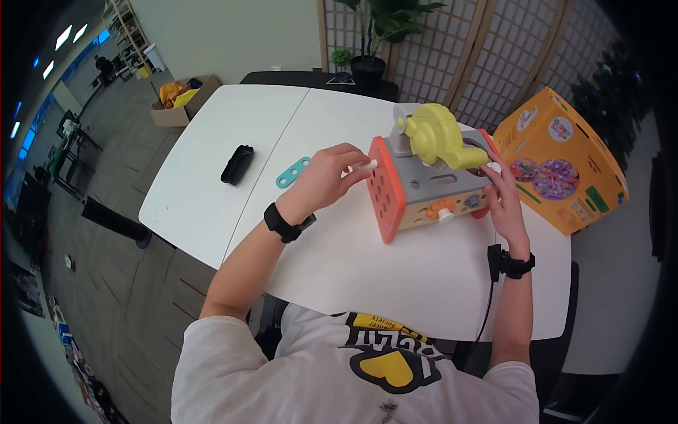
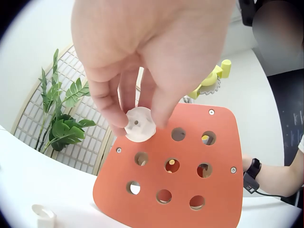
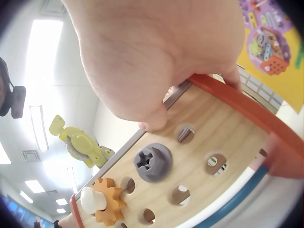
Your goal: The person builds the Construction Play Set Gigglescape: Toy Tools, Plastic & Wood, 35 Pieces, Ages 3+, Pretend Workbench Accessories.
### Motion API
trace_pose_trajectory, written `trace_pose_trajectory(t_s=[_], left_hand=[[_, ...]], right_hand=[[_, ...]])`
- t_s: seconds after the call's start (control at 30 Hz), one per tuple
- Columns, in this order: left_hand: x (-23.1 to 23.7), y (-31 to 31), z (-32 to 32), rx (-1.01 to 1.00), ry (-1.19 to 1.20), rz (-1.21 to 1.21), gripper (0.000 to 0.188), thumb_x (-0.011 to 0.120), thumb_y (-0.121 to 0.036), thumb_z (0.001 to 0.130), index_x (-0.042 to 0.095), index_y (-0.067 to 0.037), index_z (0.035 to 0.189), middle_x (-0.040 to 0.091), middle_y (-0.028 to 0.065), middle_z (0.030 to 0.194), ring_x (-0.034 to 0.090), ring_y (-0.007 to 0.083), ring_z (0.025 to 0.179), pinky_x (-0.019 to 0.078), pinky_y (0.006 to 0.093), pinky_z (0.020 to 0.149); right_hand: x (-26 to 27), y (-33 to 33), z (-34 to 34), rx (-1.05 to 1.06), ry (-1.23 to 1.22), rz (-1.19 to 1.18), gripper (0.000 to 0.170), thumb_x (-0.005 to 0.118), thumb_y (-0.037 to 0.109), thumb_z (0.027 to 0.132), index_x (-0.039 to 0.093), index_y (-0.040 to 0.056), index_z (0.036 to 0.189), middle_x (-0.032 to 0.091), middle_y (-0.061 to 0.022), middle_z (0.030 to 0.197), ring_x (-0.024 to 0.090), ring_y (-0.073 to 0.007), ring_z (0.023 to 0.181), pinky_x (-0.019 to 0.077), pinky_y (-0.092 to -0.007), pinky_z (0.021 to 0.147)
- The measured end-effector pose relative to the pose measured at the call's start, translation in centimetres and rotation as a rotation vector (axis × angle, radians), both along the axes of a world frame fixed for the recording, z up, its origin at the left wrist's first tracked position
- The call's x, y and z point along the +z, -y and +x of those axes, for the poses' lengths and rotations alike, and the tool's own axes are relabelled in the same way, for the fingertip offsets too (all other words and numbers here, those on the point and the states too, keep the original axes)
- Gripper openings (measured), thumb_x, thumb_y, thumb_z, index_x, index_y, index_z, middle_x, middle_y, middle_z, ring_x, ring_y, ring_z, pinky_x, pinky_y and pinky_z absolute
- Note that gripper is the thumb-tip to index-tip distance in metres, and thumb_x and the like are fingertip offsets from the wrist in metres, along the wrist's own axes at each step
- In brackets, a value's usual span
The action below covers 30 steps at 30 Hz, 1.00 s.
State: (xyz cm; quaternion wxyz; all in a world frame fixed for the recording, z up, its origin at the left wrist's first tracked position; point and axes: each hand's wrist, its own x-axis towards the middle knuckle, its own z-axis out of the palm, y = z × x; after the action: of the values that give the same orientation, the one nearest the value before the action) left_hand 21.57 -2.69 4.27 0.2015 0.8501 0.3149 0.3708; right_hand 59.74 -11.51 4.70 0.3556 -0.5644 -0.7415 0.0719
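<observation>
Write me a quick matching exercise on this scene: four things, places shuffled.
Things
1. White round piece
2. Orange gear
3. Teal strip
4. Yellow toy saw

Places
A. Lying on the white table
B. Above a grey top
C. Pinched in the left fingers
D. On a wooden panel, near a grey bolt

Right pairs: 1-C, 2-D, 3-A, 4-B
</observation>
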Motion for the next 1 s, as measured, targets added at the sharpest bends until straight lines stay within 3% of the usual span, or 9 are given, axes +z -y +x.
trace_pose_trajectory(t_s=[0.17, 0.27, 0.3, 0.37, 0.5, 0.6, 0.77, 0.87, 1.0], left_hand=[[-0.6, 0.2, 1.8, 0.013, 0.198, -0.055, 0.039, 0.078, -0.003, 0.088, 0.064, -0.005, 0.124, 0.065, 0.0122, 0.126, 0.072, 0.0240, 0.100, 0.0603, 0.0338, 0.086], [-1.2, 0.8, 1.7, -0.032, 0.294, -0.169, 0.059, 0.080, -0.007, 0.087, 0.055, -0.011, 0.139, 0.052, 0.0154, 0.146, 0.067, 0.0287, 0.119, 0.0580, 0.0366, 0.098], [-1.4, 1.2, 1.4, -0.051, 0.315, -0.209, 0.066, 0.081, -0.010, 0.086, 0.051, -0.013, 0.145, 0.047, 0.0167, 0.153, 0.064, 0.0307, 0.126, 0.0567, 0.0380, 0.103], [-0.6, 2.4, 0.9, -0.105, 0.138, -0.093, 0.084, 0.087, -0.020, 0.081, 0.043, -0.017, 0.153, 0.034, 0.0179, 0.162, 0.055, 0.0356, 0.136, 0.0536, 0.0406, 0.107], [-1.3, 3.9, 1.6, -0.140, -0.093, 0.004, 0.113, 0.094, -0.039, 0.070, 0.031, -0.021, 0.162, 0.012, 0.0168, 0.172, 0.039, 0.0408, 0.148, 0.0488, 0.0453, 0.112], [-2.4, 3.2, 2.2, -0.095, -0.026, 0.021, 0.124, 0.093, -0.045, 0.061, 0.028, -0.020, 0.163, 0.017, 0.0154, 0.172, 0.037, 0.0406, 0.149, 0.0476, 0.0466, 0.113], [-1.8, 0.7, 1.8, -0.139, 0.156, -0.089, 0.119, 0.094, -0.032, 0.066, 0.027, -0.023, 0.164, 0.030, 0.0146, 0.168, 0.049, 0.0380, 0.141, 0.0434, 0.0448, 0.117], [-1.5, 0.1, 1.1, -0.155, 0.227, -0.263, 0.111, 0.090, -0.030, 0.075, 0.024, -0.019, 0.165, 0.043, 0.0150, 0.161, 0.051, 0.0333, 0.141, 0.0406, 0.0441, 0.119], [-2.5, -0.9, 0.4, -0.118, 0.323, -0.549, 0.085, 0.074, -0.030, 0.097, 0.026, -0.014, 0.164, 0.055, 0.0155, 0.151, 0.055, 0.0268, 0.137, 0.0402, 0.0401, 0.119]], right_hand=[[0.0, 0.3, 0.0, 0.003, -0.020, -0.036, 0.045, 0.055, 0.015, 0.103, 0.056, 0.0179, 0.148, 0.042, -0.0112, 0.160, 0.041, -0.0327, 0.146, 0.0393, -0.0434, 0.116], [-1.3, 0.6, -0.1, -0.068, -0.015, 0.197, 0.054, 0.057, 0.018, 0.105, 0.043, 0.0157, 0.157, 0.039, -0.0155, 0.161, 0.048, -0.0297, 0.140, 0.0460, -0.0405, 0.109], [-1.8, 0.9, 0.0, -0.040, -0.228, 0.124, 0.056, 0.058, 0.018, 0.105, 0.040, 0.0132, 0.158, 0.041, -0.0160, 0.160, 0.051, -0.0275, 0.137, 0.0478, -0.0389, 0.107], [-2.9, 1.4, 0.2, 0.016, -0.654, -0.026, 0.060, 0.059, 0.018, 0.105, 0.034, 0.0082, 0.159, 0.044, -0.0169, 0.157, 0.056, -0.0230, 0.132, 0.0513, -0.0358, 0.102], [-6.2, 0.2, 4.0, 0.014, -0.651, -0.223, 0.046, 0.062, 0.020, 0.105, 0.050, -0.0007, 0.144, 0.062, -0.0124, 0.134, 0.062, -0.0148, 0.114, 0.0521, -0.0313, 0.095], [-6.8, -0.7, 4.4, -0.052, -0.599, -0.073, 0.038, 0.064, 0.023, 0.105, 0.060, -0.0031, 0.132, 0.071, -0.0079, 0.114, 0.066, -0.0119, 0.100, 0.0525, -0.0292, 0.089], [-1.7, -0.6, 1.4, -0.294, -0.447, -0.085, 0.042, 0.061, 0.033, 0.106, 0.066, -0.0051, 0.122, 0.075, -0.0063, 0.094, 0.066, -0.0087, 0.085, 0.0514, -0.0257, 0.079], [0.1, -0.6, 1.3, -0.262, -0.409, -0.132, 0.042, 0.061, 0.032, 0.106, 0.067, -0.0053, 0.123, 0.076, -0.0059, 0.091, 0.065, -0.0079, 0.082, 0.0500, -0.0248, 0.078], [1.2, 0.6, 1.2, 0.023, -0.594, -0.183, 0.045, 0.061, 0.023, 0.104, 0.058, -0.0051, 0.140, 0.074, -0.0075, 0.109, 0.065, -0.0092, 0.095, 0.0485, -0.0258, 0.090]])
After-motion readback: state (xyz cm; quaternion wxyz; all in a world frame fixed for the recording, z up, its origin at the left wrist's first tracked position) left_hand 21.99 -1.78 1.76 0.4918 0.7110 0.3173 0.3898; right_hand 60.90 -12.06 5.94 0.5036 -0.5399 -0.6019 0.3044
